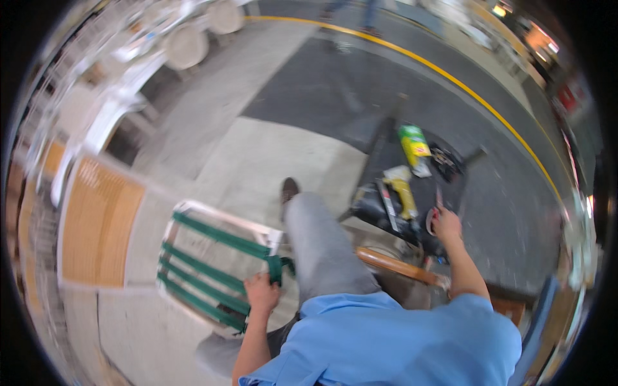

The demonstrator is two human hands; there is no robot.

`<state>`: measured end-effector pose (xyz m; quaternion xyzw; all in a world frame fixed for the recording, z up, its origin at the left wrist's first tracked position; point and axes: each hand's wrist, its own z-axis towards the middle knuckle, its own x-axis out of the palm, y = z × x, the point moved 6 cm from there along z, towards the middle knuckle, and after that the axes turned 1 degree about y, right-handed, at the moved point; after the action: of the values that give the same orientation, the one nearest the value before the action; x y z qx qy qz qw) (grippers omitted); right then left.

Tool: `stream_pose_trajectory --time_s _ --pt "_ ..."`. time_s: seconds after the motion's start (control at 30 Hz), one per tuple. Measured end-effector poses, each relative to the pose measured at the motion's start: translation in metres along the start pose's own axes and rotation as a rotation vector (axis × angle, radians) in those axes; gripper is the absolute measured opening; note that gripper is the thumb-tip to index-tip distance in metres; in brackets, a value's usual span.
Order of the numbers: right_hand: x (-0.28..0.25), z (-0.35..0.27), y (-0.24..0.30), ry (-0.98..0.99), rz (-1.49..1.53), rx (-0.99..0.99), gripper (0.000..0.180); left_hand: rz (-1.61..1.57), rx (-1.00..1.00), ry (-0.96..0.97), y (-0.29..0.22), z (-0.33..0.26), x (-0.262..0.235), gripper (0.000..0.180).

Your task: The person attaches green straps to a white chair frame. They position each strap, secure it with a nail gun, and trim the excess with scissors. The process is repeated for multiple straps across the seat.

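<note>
A pale seat frame (pixel 187 207) with dark green webbing straps (pixel 215 249) stretched across it lies at my left leg. At its right edge, my left hand (pixel 262 294) is closed on the webbing, beside a hanging green bundle (pixel 275 269); the fingertips are blurred. My right hand (pixel 447 226) is closed round the scissors (pixel 430 222) with red handles, their blades pointing away over a black stool-like surface (pixel 376 164). Near that hand lie a yellow-handled tool (pixel 405 198), a green and yellow packet (pixel 414 147) and a dark coiled item (pixel 445 161).
A wooden bar (pixel 398 266) crosses beside my right leg. To the left stands a woven tan panel (pixel 100 222), with rows of pale chair frames (pixel 185 46) beyond. A yellow line (pixel 450 77) curves over the floor. Another person's legs (pixel 370 16) show at the far edge.
</note>
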<state>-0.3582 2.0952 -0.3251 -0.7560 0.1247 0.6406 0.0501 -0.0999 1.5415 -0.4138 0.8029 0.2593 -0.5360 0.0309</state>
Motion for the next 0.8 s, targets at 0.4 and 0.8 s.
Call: stream_pose_trajectory --time_s 0.4,0.8 --pt "-0.027 -0.036 0.289 0.097 0.691 -0.792 0.032 -0.985 -0.199 -0.127 0.005 -0.044 -0.03 0.033" --pt "0.077 -0.308 0.465 1.443 0.555 -1.142 0.032 -1.602 0.084 -0.856 0.094 -0.097 -0.241 0.024"
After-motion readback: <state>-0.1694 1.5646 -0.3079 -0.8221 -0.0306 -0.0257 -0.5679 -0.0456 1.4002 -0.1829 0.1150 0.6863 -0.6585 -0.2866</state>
